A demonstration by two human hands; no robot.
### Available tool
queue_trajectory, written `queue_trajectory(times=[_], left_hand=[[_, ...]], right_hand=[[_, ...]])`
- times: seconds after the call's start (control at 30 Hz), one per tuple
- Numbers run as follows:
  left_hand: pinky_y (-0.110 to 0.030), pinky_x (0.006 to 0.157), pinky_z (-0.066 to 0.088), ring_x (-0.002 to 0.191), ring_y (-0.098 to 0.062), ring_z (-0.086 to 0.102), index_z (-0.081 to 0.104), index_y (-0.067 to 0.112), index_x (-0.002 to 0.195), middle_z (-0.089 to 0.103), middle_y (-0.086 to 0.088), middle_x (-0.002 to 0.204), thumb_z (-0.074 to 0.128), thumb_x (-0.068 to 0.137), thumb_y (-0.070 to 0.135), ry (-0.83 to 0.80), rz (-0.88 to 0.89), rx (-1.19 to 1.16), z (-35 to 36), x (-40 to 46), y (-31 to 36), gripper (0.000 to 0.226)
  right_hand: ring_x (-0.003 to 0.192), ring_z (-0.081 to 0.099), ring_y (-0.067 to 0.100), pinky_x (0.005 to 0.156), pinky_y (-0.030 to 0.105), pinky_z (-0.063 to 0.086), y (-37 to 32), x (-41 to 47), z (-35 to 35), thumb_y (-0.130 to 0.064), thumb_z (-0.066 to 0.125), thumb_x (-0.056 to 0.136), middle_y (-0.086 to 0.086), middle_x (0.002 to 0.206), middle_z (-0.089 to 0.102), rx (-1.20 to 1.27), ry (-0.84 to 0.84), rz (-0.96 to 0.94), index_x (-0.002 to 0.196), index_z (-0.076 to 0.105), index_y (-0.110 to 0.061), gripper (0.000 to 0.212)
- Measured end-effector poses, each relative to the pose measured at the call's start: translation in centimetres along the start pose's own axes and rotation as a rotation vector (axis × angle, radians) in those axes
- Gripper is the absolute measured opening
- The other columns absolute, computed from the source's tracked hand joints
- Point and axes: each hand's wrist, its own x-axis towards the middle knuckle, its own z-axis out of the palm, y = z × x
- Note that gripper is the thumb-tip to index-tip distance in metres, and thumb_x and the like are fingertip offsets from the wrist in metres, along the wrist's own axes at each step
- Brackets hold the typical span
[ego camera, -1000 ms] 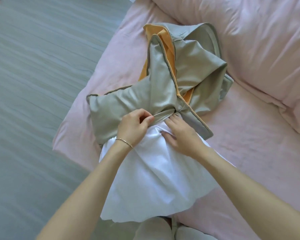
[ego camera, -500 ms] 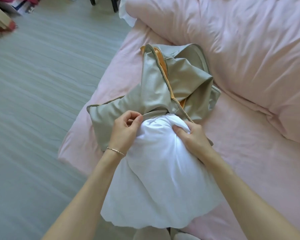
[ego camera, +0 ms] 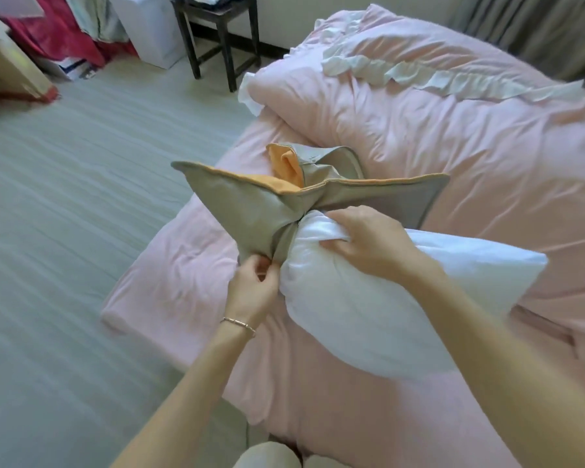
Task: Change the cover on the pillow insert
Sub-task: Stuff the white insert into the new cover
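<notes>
on bed (ego camera: 183, 285): one cover (ego camera: 250, 211), one insert (ego camera: 385, 305)

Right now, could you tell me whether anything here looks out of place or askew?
Only the grey cover: it is bunched and twisted at its opening, orange lining showing, where the left hand pinches it and the right hand grips the white insert. Nothing looks damaged.

No legible text or labels anywhere, perhaps owing to blur.
</notes>
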Motion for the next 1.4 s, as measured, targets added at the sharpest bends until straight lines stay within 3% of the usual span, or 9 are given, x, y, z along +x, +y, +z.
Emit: queue_trajectory(times=[0.13, 0.3, 0.4, 0.7, 0.83, 1.03, 1.13, 1.27, 1.4], left_hand=[[-0.031, 0.084, 0.047, 0.09, -0.019, 0.057, 0.056, 0.013, 0.099, 0.054, -0.002, 0.101, 0.063, 0.082, 0.016, 0.286, 0.192, 0.153, 0.0, -1.7, -2.0, 0.019], [-0.034, 0.086, 0.034, 0.106, -0.024, 0.047, 0.061, 0.018, 0.116, 0.055, -0.004, 0.115, 0.053, 0.071, 0.053, 0.226, 0.491, 0.567, -0.6, 1.9, -1.4, 0.058], [-0.037, 0.082, 0.032, 0.103, -0.031, 0.052, 0.068, 0.021, 0.101, 0.062, -0.006, 0.108, 0.056, 0.072, 0.048, 0.193, 0.552, 0.824, -0.8, 3.8, -0.6, 0.041], [-0.022, 0.051, 0.045, 0.057, -0.016, 0.055, 0.055, 0.011, 0.066, 0.059, 0.003, 0.049, 0.055, 0.089, 0.008, 0.042, -0.305, -0.438, -2.6, 5.5, -0.7, 0.024], [-0.024, 0.056, 0.054, 0.057, -0.015, 0.063, 0.061, 0.007, 0.077, 0.065, -0.001, 0.054, 0.051, 0.091, 0.009, 0.011, -0.488, -0.684, -3.1, 4.3, -0.9, 0.018], [-0.03, 0.056, 0.056, 0.062, -0.018, 0.064, 0.06, 0.007, 0.085, 0.065, -0.007, 0.07, 0.049, 0.092, 0.008, 0.067, -0.485, -0.739, -3.8, 3.5, -3.0, 0.013], [-0.035, 0.08, 0.053, 0.08, -0.019, 0.061, 0.06, 0.009, 0.086, 0.062, -0.007, 0.086, 0.051, 0.092, 0.01, 0.148, -0.411, -0.694, -4.4, 4.1, -4.4, 0.011], [-0.026, 0.067, 0.052, 0.076, -0.018, 0.062, 0.055, 0.011, 0.083, 0.063, -0.002, 0.074, 0.052, 0.091, 0.008, 0.2, -0.364, -0.559, -3.7, 4.0, -4.7, 0.009], [-0.036, 0.085, 0.039, 0.099, -0.029, 0.049, 0.047, 0.006, 0.115, 0.052, -0.013, 0.108, 0.055, 0.082, 0.006, 0.466, 0.153, 0.354, -2.4, 3.1, -4.5, 0.034]], right_hand=[[0.119, 0.04, 0.019, 0.088, 0.034, 0.032, -0.6, -1.1, 6.3, -0.05, 0.045, 0.09, -0.004, 0.128, 0.052, -0.129, -0.081, -0.017, 0.142, 0.031, -0.026, 0.059], [0.133, 0.028, 0.015, 0.1, 0.034, 0.021, -1.8, -2.2, 8.1, -0.055, 0.045, 0.087, -0.006, 0.143, 0.039, -0.122, -0.087, -0.197, 0.142, 0.029, -0.021, 0.067], [0.135, 0.023, 0.019, 0.107, 0.038, 0.021, -1.8, -3.2, 8.5, -0.057, 0.045, 0.085, -0.003, 0.146, 0.033, -0.105, -0.167, -0.251, 0.144, 0.025, -0.02, 0.072], [0.139, 0.02, 0.019, 0.109, 0.03, 0.018, -1.7, -3.1, 11.9, -0.044, 0.047, 0.09, 0.004, 0.153, 0.022, 0.038, -0.153, -0.263, 0.148, 0.016, -0.015, 0.071], [0.114, 0.053, 0.034, 0.088, 0.043, 0.043, -3.3, 0.5, 14.9, -0.03, 0.039, 0.086, 0.016, 0.121, 0.058, 0.037, -0.26, -0.418, 0.119, 0.057, -0.004, 0.046], [0.087, 0.064, 0.032, 0.074, 0.033, 0.049, -5.2, 3.2, 15.4, -0.018, 0.068, 0.076, 0.013, 0.092, 0.067, 0.01, -0.251, -0.449, 0.091, 0.067, -0.008, 0.017], [0.079, 0.064, 0.032, 0.063, 0.034, 0.053, -5.5, 0.1, 14.9, -0.034, 0.05, 0.076, 0.012, 0.082, 0.067, 0.06, -0.197, -0.444, 0.091, 0.068, -0.005, 0.038], [0.097, 0.063, 0.024, 0.079, 0.031, 0.05, -4.9, -3.6, 10.7, -0.048, 0.041, 0.084, 0.001, 0.101, 0.07, 0.125, -0.031, -0.32, 0.104, 0.069, -0.013, 0.049], [0.13, 0.037, 0.015, 0.099, 0.032, 0.034, -2.6, -4.3, 7.4, -0.052, 0.041, 0.092, -0.008, 0.138, 0.047, 0.048, -0.242, -0.172, 0.136, 0.043, -0.027, 0.051]])
